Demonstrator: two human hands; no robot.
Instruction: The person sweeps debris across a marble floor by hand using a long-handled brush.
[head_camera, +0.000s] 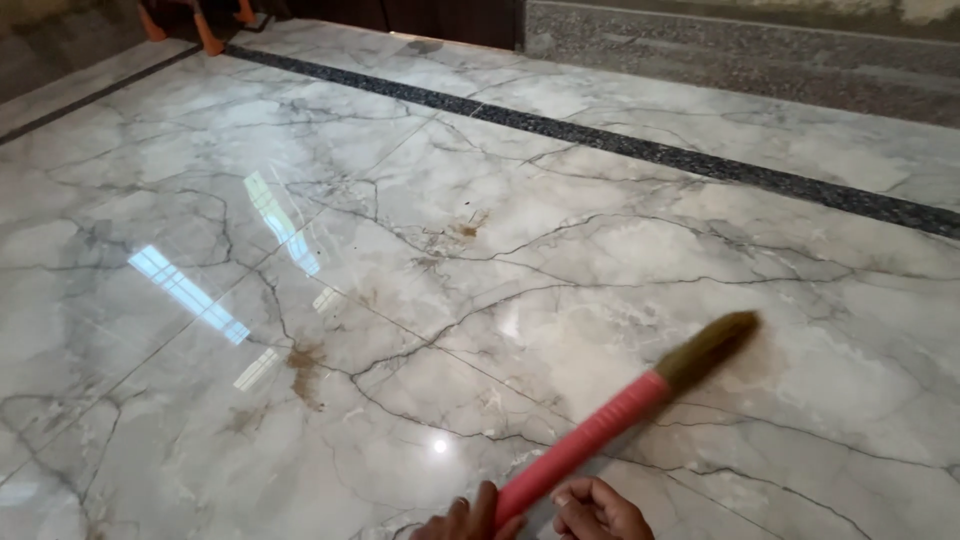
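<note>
Two hands are sharing one broom at the bottom of my view. My left hand is curling its fingers around the pink handle from the near side, and my right hand is closing around it just beside, so both are wrapped shut on the same grip. I am holding low on the handle, likely so the long shaft gives me reach across the floor. The broom is angling up and away to the right, its brownish bristle head hanging blurred just above the glossy marble floor, though I cannot tell whether it is touching. Brown dirt smears are lying to the left of the head, with a smaller stain farther off. A dark speckled border strip is crossing the floor beyond.
</note>
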